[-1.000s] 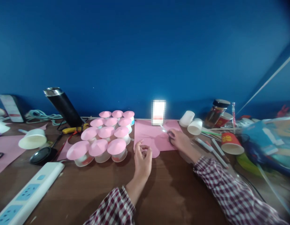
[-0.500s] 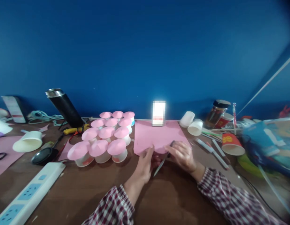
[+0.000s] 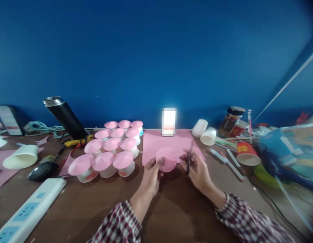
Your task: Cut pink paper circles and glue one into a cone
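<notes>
Between the thumb and fingers of my left hand [image 3: 151, 173] is a round pink paper disc [image 3: 168, 160], held up facing me. My right hand [image 3: 197, 170], just right of the disc, has its fingers round dark-handled scissors [image 3: 188, 157], whose blades point up and away. Behind the disc a pink paper sheet [image 3: 151, 141] lies flat on the brown table [image 3: 166, 216]. To the left, several paper cups stand in rows, each topped with a shallow pink paper cone [image 3: 123, 159].
A lit phone [image 3: 168, 123] stands behind the sheet. White cups [image 3: 208, 136], markers [image 3: 231, 165], a red cup [image 3: 247, 154] and a jar [image 3: 231, 121] are at right. At left are a power strip [image 3: 32, 206], a black flask [image 3: 66, 118] and a black round object [image 3: 43, 170].
The disc has come up into clear view in my left hand. The scissors have swung from pointing toward me to pointing up and away. The view has shifted slightly.
</notes>
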`<state>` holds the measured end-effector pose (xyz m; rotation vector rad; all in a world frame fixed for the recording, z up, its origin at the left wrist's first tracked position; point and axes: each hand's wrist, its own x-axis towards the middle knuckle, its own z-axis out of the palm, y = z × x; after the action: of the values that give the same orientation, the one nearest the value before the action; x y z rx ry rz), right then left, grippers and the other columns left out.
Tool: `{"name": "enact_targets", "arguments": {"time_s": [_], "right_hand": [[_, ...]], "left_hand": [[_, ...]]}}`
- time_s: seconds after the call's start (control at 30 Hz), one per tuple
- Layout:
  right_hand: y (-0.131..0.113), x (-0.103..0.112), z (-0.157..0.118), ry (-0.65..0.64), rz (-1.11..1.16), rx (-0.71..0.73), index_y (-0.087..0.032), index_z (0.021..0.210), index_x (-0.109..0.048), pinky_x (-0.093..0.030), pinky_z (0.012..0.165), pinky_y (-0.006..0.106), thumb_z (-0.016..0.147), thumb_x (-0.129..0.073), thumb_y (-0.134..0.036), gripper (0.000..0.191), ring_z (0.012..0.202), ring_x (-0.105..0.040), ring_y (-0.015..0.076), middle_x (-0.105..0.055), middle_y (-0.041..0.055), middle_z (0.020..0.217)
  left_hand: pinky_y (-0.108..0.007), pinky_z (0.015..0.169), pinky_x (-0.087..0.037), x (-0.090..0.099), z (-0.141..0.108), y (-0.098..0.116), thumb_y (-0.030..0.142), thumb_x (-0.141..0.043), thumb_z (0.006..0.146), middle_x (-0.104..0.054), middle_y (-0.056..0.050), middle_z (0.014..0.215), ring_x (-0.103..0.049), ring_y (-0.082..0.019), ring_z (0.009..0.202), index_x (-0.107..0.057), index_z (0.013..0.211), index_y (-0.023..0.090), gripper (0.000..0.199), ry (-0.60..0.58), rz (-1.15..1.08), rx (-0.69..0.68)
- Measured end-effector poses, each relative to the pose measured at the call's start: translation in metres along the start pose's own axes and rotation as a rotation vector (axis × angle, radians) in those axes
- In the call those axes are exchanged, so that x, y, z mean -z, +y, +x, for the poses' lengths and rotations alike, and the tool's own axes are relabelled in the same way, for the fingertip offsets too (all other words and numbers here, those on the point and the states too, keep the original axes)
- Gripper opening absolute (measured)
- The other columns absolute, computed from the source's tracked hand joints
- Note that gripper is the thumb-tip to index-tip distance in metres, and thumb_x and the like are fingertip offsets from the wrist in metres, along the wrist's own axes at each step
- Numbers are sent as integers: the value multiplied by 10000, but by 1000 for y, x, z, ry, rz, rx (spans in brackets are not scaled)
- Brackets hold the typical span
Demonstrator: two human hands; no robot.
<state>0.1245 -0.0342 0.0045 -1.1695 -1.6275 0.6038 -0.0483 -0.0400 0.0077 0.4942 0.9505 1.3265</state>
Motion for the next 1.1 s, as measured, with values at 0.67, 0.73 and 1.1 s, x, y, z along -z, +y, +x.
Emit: {"name": "enact_targets", "arguments": {"time_s": [0.67, 0.73, 1.1], "right_hand": [[9, 3, 8, -26, 74, -153, -154, 1046, -591, -538, 675, 304, 765, -671, -363, 359, 738, -660, 200, -695, 72, 849], [13, 8, 13, -1, 23, -135, -149, 1019, -598, -540, 668, 316, 771, -652, -358, 329, 738, -665, 209, -700, 88, 862], [39, 38, 29, 143, -577, 0, -129, 1154, -573, -490, 756, 405, 824, -524, -295, 373, 859, -632, 282, -675, 143, 1001]], "left_hand": [[-186, 529, -407, 7, 5, -13, 373, -781, 630, -583, 10, 652, -507, -75, 545, -682, 770, 142, 287, -61, 201, -60], [-186, 530, -405, 7, 5, -12, 373, -775, 640, -592, 3, 665, -502, -73, 549, -688, 778, 139, 285, -56, 188, -66], [-207, 583, -484, -1, 0, 0, 292, -816, 578, -594, -3, 714, -583, -110, 668, -645, 751, 135, 290, 80, -14, -32]]}}
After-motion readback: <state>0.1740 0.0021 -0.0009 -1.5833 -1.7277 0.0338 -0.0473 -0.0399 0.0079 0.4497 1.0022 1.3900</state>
